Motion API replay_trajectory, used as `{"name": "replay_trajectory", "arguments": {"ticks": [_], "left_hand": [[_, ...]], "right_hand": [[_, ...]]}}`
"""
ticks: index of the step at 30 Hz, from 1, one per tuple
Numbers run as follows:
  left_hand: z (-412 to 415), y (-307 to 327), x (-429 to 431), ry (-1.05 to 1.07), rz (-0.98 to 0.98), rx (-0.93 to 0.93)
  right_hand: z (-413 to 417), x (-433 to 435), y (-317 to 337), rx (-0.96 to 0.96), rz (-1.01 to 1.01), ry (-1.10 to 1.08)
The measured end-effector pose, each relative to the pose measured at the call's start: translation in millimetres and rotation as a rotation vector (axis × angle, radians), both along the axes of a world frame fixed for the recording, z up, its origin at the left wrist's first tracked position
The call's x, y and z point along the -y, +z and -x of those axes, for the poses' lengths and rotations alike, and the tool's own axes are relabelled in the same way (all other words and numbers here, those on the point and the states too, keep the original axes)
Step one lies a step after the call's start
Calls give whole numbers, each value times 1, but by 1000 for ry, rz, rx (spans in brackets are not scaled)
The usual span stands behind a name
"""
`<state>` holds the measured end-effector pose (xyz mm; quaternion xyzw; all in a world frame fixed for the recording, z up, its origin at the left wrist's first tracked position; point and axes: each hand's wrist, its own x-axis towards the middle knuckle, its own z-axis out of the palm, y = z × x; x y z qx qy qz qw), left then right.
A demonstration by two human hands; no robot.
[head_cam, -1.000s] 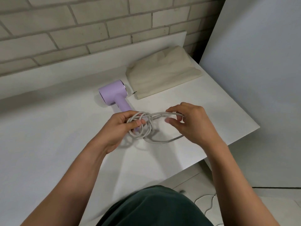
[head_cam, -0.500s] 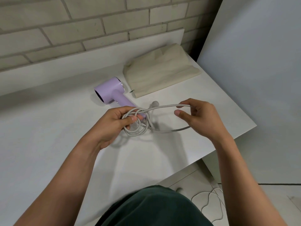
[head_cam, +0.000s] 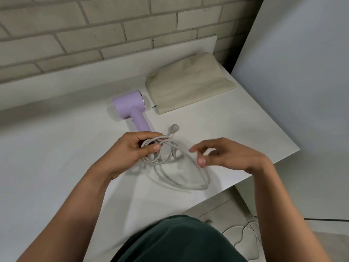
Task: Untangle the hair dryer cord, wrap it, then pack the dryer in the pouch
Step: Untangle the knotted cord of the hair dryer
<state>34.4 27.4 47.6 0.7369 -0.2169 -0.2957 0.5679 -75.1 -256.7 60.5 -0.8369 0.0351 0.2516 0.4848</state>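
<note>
A lilac hair dryer [head_cam: 132, 108] lies on the white table [head_cam: 56, 157], handle pointing toward me. Its grey cord [head_cam: 166, 159] is bunched in coils just below the handle. My left hand [head_cam: 130, 150] grips those coils between thumb and fingers. One long loop of cord [head_cam: 196, 186] trails to the right and lies blurred on the table. The cord's plug [head_cam: 174, 128] rests behind the coils. My right hand [head_cam: 224, 156] hovers over the loop with fingers spread and loosely bent, holding nothing. A beige cloth pouch [head_cam: 188, 86] lies flat behind the dryer, at the right.
A brick wall [head_cam: 94, 35] runs behind the table. A pale panel [head_cam: 292, 91] stands at the right, close to the table's right edge [head_cam: 279, 161]. On the floor below lies another white cable [head_cam: 243, 235].
My right hand has let go of the long loop, which has dropped onto the table. My left hand still holds the coils in about the same place.
</note>
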Motion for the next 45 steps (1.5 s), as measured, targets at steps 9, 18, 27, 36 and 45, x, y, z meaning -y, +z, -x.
{"name": "replay_trajectory", "arguments": {"ticks": [9,18,27,36,45], "left_hand": [[19,14,1,10,-4,-18],[39,8,-13,25,-58,15],[49,-15,-25,221,109,-49],[49,-25,-19,280,76,-36],[30,3,10,282,52,59]], "right_hand": [[-54,-36,-56,472,384,105],[-76,-44,-103,645,644,183],[-68,-6,-61,734,300,-240],[-55,17,-28,785,182,-453],[-57,23,-56,366,620,-81]]}}
